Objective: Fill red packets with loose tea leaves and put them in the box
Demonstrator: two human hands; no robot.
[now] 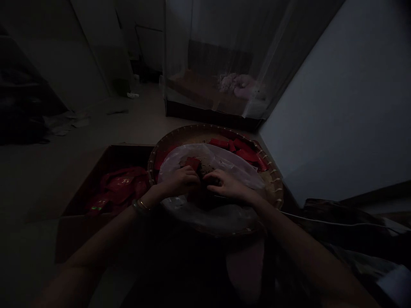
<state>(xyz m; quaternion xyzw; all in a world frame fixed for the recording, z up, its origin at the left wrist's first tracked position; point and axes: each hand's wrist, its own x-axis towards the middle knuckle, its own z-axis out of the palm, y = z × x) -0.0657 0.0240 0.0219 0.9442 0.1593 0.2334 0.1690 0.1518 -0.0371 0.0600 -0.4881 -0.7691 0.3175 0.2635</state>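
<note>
The scene is very dark. My left hand [184, 182] has its fingers closed on a small red packet [193, 163]. My right hand [224, 185] is just to the right, with its fingers curled in towards the packet; whatever they pinch is hidden. Between and behind the hands lies a pile of brown, crumbly dried material [208, 166]. It rests on a translucent plastic sheet [173, 159], spread inside a round woven bamboo tray [274, 182]. Several red packets [242, 149] lie along the tray's far right side.
Left of the tray stands an open cardboard box [83, 182] holding shiny red bags [123, 182]. A bed behind a sheer net [218, 77] is beyond the tray, and a pale wall [346, 107] rises at right. A white cable [337, 223] runs off to the right.
</note>
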